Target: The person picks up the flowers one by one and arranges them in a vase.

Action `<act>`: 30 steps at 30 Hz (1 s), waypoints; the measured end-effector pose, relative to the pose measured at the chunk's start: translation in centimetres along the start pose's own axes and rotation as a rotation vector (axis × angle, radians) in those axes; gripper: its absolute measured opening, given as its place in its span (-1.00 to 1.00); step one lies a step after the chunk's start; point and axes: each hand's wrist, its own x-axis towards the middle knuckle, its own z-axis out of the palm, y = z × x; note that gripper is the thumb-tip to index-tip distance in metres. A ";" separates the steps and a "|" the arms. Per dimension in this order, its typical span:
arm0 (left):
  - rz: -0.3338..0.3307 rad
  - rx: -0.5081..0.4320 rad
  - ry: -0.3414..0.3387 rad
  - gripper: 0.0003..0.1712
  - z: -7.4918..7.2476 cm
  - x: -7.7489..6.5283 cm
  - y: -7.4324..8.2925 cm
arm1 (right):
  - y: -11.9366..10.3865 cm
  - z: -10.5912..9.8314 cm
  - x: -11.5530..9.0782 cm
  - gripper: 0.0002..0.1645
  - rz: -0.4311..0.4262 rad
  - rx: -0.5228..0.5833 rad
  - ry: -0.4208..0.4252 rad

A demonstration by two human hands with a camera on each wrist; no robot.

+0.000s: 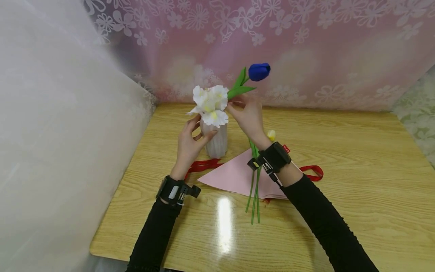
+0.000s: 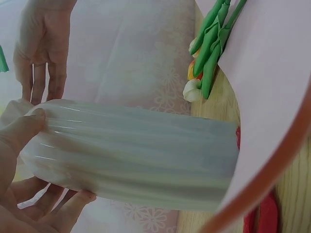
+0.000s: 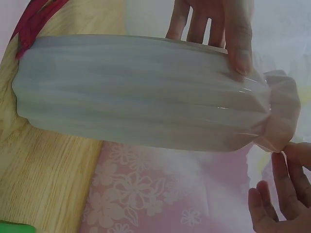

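Note:
A pale, ribbed vase stands upright near the table's back edge. It holds a white iris and a blue tulip with green leaves that leans to the right. My left hand grips the vase below its neck, thumb on the near side and fingers round the other. At the right of the mouth is my right hand. In the right wrist view its thumb and fingertips pinch the wavy rim. The stems inside the vase are hidden.
Pink wrapping paper lies on the wooden table, with red ribbon around it. Several tulips with green stems rest on the paper, partly under my right forearm. A pink floral curtain hangs behind.

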 end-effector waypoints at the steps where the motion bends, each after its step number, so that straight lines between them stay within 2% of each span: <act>1: -0.001 0.002 0.001 -0.20 0.0 0.0 0.0 | 0.0 0.0 0.0 -0.69 0.002 -0.001 -0.010; 9: -0.017 0.002 0.000 -0.19 -0.1 -0.1 0.1 | -0.2 -0.4 0.0 -0.73 0.066 -0.054 -0.108; 17: -0.022 -0.004 0.001 -0.19 -0.1 -0.1 0.1 | 0.1 -1.0 -0.1 -0.64 0.048 -0.109 -0.167; 20: -0.017 -0.003 0.002 -0.19 -0.2 0.0 0.1 | 0.2 -0.9 -0.2 -0.62 0.052 -0.091 -0.151; 26: -0.011 -0.014 0.001 -0.20 -0.1 0.0 0.1 | 0.0 -0.5 -0.2 -0.66 0.071 -0.032 -0.035; 28: -0.008 -0.021 -0.001 -0.20 -0.1 -0.1 0.1 | -0.1 -0.4 0.0 -0.70 0.063 -0.060 -0.027; 30: -0.012 -0.027 -0.001 -0.19 -0.1 -0.1 0.0 | -0.1 -0.2 0.1 -0.73 0.055 -0.107 -0.054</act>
